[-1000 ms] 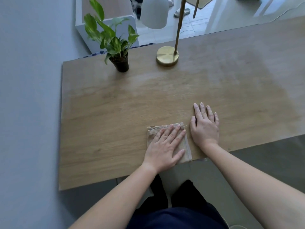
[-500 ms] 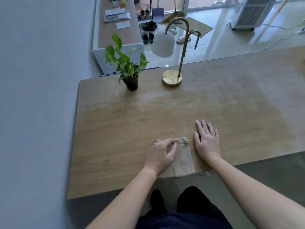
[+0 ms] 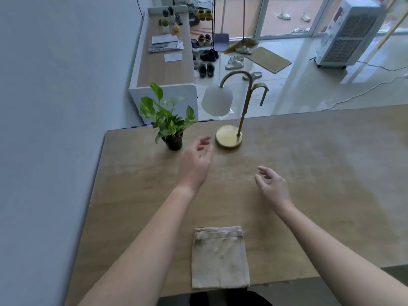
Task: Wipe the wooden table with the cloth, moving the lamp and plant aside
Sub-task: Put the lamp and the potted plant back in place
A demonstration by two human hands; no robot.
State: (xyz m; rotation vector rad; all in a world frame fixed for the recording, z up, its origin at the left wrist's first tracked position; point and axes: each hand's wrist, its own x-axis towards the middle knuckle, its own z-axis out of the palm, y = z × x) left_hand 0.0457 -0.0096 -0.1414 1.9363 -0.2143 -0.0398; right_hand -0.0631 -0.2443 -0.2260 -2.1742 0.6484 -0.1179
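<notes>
A folded beige cloth (image 3: 220, 257) lies flat at the near edge of the wooden table (image 3: 309, 173), with no hand on it. A small green plant in a dark pot (image 3: 171, 129) stands at the far left of the table. To its right is a lamp with a brass base (image 3: 229, 137) and a white shade. My left hand (image 3: 195, 161) hovers in the air between the pot and the brass base, fingers loosely spread, holding nothing. My right hand (image 3: 272, 187) hovers over the middle of the table, also relaxed and holding nothing.
A grey wall runs along the table's left side. Beyond the far edge stands a low white cabinet (image 3: 163, 69) with papers and small items. Shoes, a mat (image 3: 268, 59) and a white air cooler (image 3: 346, 34) are on the floor.
Both hands have lifted off the cloth and table and moved forward toward the plant and lamp. The cloth stays at the near edge. The view has tilted up.
</notes>
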